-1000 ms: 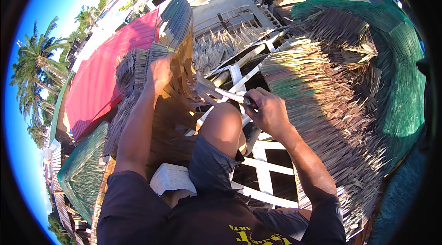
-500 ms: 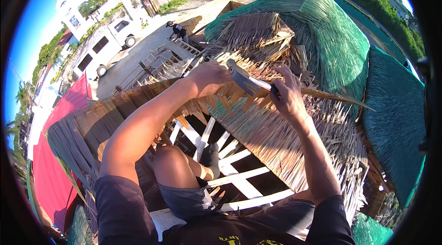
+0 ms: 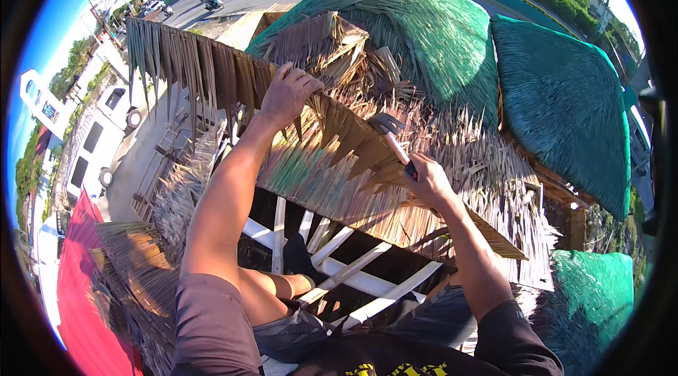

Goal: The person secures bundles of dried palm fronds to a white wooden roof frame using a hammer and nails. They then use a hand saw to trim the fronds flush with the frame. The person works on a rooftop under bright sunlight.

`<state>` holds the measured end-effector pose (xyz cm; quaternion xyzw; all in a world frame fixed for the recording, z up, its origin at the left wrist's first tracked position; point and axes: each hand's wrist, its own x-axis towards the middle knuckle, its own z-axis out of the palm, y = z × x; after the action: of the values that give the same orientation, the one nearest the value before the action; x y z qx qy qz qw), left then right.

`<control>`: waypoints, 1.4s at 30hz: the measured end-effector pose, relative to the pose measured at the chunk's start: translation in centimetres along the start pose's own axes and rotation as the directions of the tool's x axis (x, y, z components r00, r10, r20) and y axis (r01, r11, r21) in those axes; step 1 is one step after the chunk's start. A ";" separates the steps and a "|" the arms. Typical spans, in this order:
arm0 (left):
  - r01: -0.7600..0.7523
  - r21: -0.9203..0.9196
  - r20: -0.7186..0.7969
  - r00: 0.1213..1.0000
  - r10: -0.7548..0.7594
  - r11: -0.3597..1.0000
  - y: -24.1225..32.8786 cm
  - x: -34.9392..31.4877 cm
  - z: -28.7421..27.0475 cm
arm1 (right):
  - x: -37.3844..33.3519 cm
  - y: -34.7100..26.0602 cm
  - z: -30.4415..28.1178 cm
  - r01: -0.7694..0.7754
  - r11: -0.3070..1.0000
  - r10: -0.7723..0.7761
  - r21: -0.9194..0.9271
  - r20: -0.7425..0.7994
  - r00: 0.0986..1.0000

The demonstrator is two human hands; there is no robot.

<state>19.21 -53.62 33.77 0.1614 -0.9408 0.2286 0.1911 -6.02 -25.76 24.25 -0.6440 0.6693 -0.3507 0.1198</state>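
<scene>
A long dried palm-leaf thatch panel (image 3: 212, 65) runs diagonally in front of me, from the far left down to the near right across the roof. Over its upper edge, near the middle, the fingers of my left hand (image 3: 288, 97) are closed. A claw hammer (image 3: 396, 147) with a metal head is gripped by its dark handle in my right hand (image 3: 429, 179). That hand is at the panel's right half; whether it also touches the panel I cannot tell. Under the panel lies fixed thatch (image 3: 360, 196), covering the roof slope.
White-painted roof slats (image 3: 346, 270) with dark gaps between them lie below, my leg among them. Green-netted thatch roofs (image 3: 395, 15) rise ahead and at the right. A red roof (image 3: 85, 284), loose thatch (image 3: 138, 263) and a white van (image 3: 92, 139) are to the left.
The thatch panel has swung round: its left end is farther away, its right end nearer. My left hand has moved with it. The hammer stays in my right hand, and the view has shifted.
</scene>
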 end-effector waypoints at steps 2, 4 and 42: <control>0.175 -0.026 -0.215 0.960 -0.176 0.984 0.3 0.5 1.6 | -0.4 -0.5 2.5 -0.102 0.995 0.100 -0.017 -0.101 0.990; 0.416 -0.277 -0.381 0.780 -0.497 0.866 2.8 1.3 3.3 | 0.4 -1.1 4.5 -0.176 0.984 0.176 0.015 -0.173 0.969; 0.294 -0.530 -0.180 0.878 -0.444 0.796 16.7 1.0 0.3 | 4.3 -5.3 -13.8 0.503 0.263 0.574 0.823 -0.553 0.604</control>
<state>11.67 -39.95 27.79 0.2541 -0.8775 -0.0365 0.4051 -10.97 -25.05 38.82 -0.1778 0.2988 -0.9198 0.1817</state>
